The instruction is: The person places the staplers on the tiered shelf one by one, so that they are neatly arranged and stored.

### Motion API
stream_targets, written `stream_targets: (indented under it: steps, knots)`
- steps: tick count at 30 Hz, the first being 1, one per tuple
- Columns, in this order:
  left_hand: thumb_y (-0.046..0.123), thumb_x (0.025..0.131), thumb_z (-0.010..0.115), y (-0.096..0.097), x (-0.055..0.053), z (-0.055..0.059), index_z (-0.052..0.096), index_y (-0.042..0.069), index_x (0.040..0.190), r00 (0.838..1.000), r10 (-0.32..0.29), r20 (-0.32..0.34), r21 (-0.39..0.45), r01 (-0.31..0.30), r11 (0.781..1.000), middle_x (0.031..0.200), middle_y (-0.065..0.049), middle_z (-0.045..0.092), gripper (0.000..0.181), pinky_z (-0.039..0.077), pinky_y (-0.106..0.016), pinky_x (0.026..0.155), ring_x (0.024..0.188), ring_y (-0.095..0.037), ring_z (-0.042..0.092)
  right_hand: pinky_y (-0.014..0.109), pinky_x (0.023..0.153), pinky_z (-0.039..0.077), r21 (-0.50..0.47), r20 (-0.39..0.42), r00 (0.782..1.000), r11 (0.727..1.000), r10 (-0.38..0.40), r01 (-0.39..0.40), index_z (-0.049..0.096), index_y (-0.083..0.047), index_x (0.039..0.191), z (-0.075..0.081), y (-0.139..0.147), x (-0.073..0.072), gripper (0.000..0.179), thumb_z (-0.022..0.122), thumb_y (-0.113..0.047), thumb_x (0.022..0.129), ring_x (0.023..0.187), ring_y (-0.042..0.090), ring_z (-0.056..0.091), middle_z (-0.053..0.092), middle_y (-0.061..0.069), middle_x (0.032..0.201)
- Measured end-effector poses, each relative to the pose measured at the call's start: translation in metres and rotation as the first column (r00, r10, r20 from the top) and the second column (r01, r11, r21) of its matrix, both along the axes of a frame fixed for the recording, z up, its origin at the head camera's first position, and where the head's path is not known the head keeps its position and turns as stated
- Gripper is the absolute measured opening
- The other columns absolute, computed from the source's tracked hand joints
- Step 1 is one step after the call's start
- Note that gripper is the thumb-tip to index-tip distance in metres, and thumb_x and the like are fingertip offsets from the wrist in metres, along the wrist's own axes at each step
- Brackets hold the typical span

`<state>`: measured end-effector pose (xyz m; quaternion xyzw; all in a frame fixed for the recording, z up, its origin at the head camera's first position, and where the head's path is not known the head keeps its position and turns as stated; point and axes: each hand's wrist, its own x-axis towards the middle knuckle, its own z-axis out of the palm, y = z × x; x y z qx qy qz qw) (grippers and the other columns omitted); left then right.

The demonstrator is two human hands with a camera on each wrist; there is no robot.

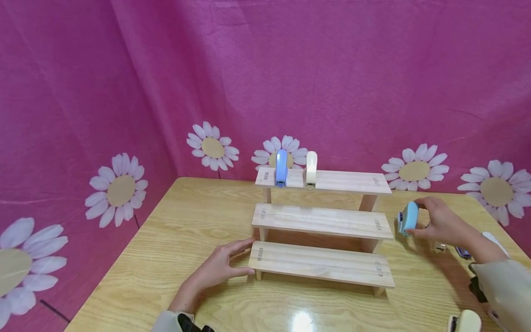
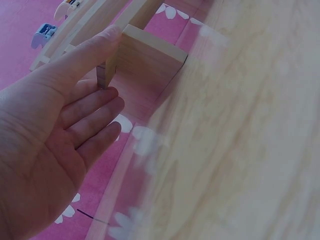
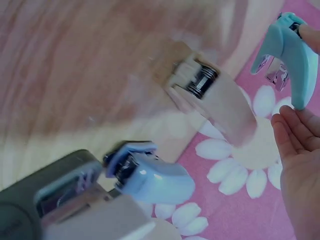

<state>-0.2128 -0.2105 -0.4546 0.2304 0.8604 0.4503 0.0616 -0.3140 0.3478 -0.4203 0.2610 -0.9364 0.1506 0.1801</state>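
A three-tier wooden display stand point(image 1: 323, 263) stands on the table. My left hand point(image 1: 221, 265) holds the left end of its lowest step, thumb at the front corner and index finger behind; in the left wrist view the other fingers extend loosely beside the board point(image 2: 150, 55). My right hand point(image 1: 441, 221) pinches a light teal stapler point(image 1: 410, 216) upright, just right of the middle step. In the right wrist view the thumb and fingertips touch opposite ends of this stapler point(image 3: 295, 60). On the top step stand a blue stapler point(image 1: 281, 168) and a cream stapler point(image 1: 311, 169).
Below my right forearm lie a purple-blue stapler point(image 1: 463, 252) and a partly hidden beige stapler point(image 1: 439, 247). A cream stapler point(image 1: 469, 321) sits at the near right. A dark grey stapler-like item point(image 3: 65, 170) shows in the right wrist view. Pink flowered cloth point(image 1: 332, 83) hangs behind the table.
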Motion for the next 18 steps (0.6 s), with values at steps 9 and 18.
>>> stream_targets:
  steps: [9,18]
  knots:
    - [0.033,0.084,0.077,0.001,0.000,0.002,0.044,0.007,0.147,1.000,-0.004,-0.004,0.002,0.004,1.000,0.149,-0.012,0.049,0.075,0.044,-0.047,0.112,0.135,-0.030,0.051,0.033,0.073,0.052,-0.076,-0.013,0.999,0.996,-0.040,0.039,0.052,0.013,0.116,0.023,0.002,0.001,0.077,0.093,-0.018,0.060,0.096,0.046,0.060,0.060,0.028,0.105]
    - [0.035,0.084,0.076,0.000,0.001,0.002,0.044,0.007,0.147,1.000,0.000,0.009,0.001,0.000,1.000,0.149,-0.012,0.049,0.076,0.043,-0.048,0.112,0.136,-0.031,0.050,0.016,0.074,0.039,-0.148,0.002,0.996,0.985,-0.092,0.091,0.049,0.008,0.125,0.050,-0.002,0.008,0.079,0.091,-0.021,0.065,0.099,0.036,0.056,0.058,0.026,0.114]
